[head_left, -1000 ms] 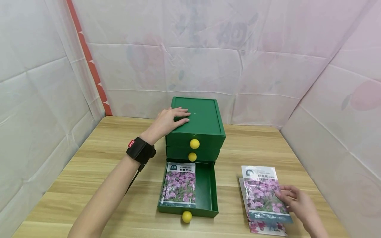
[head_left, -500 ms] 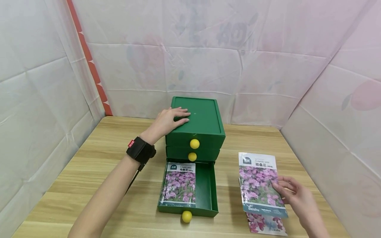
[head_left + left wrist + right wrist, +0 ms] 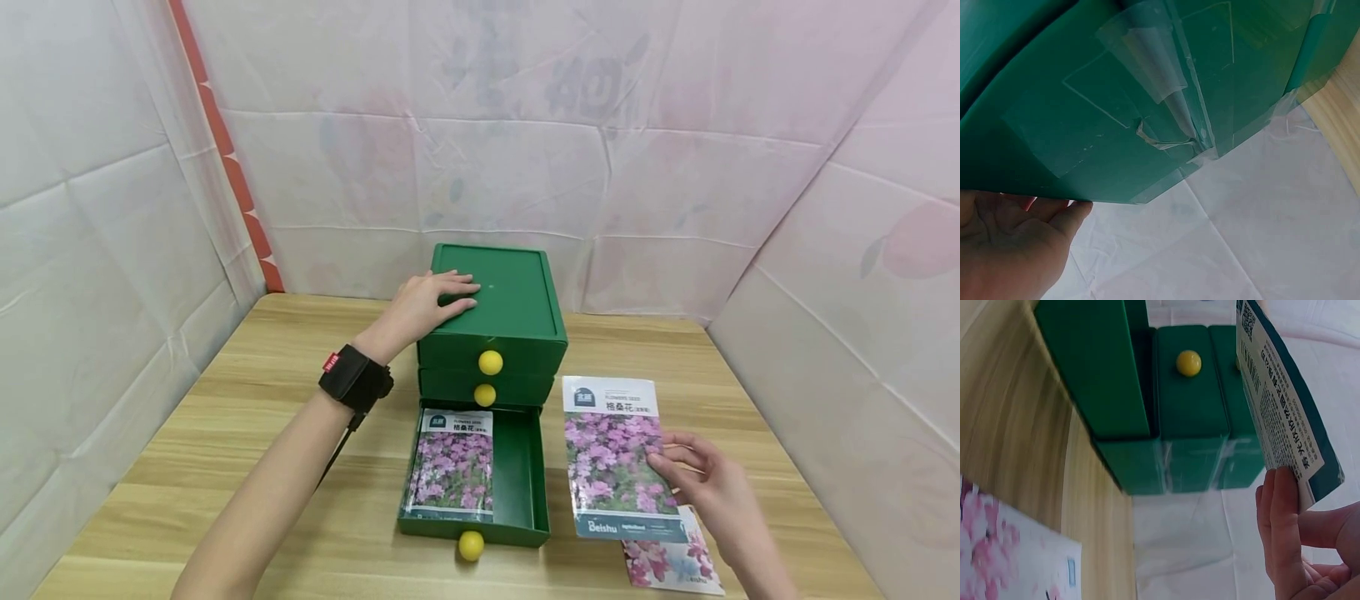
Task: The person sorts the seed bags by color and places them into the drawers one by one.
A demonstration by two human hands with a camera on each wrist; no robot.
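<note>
The seed packet [image 3: 617, 457] is pinched at its right edge by the right hand [image 3: 705, 483] and has moved further left, now just beside the open bottom drawer [image 3: 525, 492]. Below the hand another packet [image 3: 678, 562] lies on the table [image 3: 225, 433], probably alone. The left hand [image 3: 423, 304] still rests flat, fingers straight, on the green cabinet [image 3: 517, 304].
</note>
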